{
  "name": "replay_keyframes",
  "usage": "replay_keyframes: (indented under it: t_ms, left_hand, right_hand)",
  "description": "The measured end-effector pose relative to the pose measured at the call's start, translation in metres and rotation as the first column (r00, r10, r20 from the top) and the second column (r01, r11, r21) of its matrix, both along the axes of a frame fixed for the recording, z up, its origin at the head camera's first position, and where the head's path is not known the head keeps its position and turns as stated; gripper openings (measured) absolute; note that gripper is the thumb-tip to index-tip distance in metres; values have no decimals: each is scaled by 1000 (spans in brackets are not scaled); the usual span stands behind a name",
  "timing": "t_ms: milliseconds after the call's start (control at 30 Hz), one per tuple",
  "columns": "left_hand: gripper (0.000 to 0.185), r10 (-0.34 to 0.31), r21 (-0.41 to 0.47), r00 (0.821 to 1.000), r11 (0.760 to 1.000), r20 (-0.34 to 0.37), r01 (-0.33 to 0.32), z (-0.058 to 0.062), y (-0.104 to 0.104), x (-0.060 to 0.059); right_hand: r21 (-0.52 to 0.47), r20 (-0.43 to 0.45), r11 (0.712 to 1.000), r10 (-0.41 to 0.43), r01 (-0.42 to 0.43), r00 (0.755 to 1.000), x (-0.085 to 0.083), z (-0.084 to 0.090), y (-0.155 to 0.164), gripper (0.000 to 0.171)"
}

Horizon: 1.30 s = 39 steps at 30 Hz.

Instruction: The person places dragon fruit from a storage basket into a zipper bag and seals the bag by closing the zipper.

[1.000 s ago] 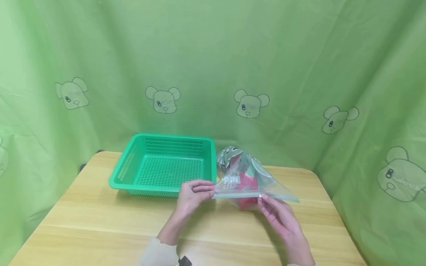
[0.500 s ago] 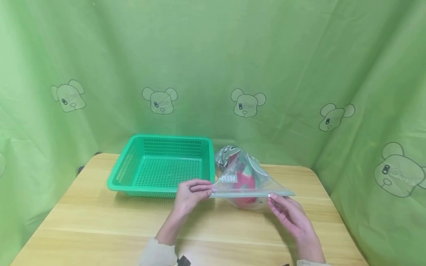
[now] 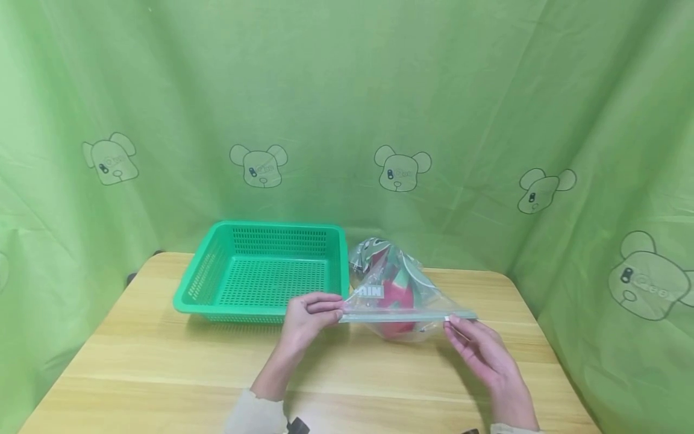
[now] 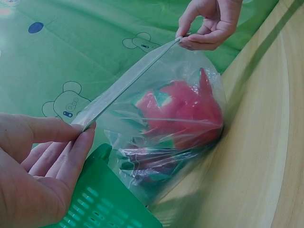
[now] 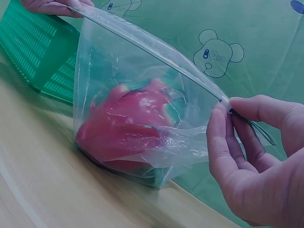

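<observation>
A clear plastic slider zip bag [image 3: 428,295] stands on the table with its zip edge stretched straight between both hands. Through the film shows a red dragon fruit [image 5: 133,118] with green-tipped scales, low in the bag. My left hand [image 3: 306,322] pinches the zip's left end between thumb and fingers; in the left wrist view the fingertips meet on the strip. Close to the right end, my right hand [image 3: 488,352] pinches the small white slider [image 3: 447,318]. Beyond it a short tail of zip strip [image 5: 259,130] sticks out past the fingers.
A green perforated plastic basket [image 3: 343,265] stands left of the bag, with its near right corner close to my left hand. Wooden tabletop [image 3: 379,386] runs in front. Behind and on both sides hangs a green curtain [image 3: 325,90] with printed bear heads.
My right hand has slid to the right along the zip, taking the white slider with it. The left hand keeps its pinch on the left end.
</observation>
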<state>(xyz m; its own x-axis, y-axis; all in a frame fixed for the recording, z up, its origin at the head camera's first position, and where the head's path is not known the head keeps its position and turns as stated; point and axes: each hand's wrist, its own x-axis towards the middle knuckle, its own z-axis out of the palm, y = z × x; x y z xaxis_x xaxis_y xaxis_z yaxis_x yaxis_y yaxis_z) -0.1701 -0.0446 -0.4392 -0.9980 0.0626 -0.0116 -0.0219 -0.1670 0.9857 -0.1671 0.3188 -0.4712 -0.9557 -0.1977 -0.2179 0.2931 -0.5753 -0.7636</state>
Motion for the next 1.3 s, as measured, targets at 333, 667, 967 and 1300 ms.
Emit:
replay_keyframes:
  t_ms: [333, 667, 967, 1300]
  left_hand:
    - [33, -2, 5, 1000, 1000, -3, 2, -2, 0, -1]
    - [34, -9, 2, 1000, 1000, 3, 9, -1, 0, -1]
    - [34, -9, 5, 1000, 1000, 11, 9, -3, -2, -2]
    - [33, -11, -5, 1000, 1000, 19, 11, -1, -3, -2]
  right_hand:
    - [-19, -24, 1000, 7, -7, 1000, 0, 1, 3, 25]
    - [-32, -54, 999, 23, -24, 998, 3, 2, 7, 27]
    - [-56, -40, 998, 16, -18, 999, 1, 3, 7, 27]
    - [-59, -30, 998, -9, 7, 1000, -1, 3, 7, 26]
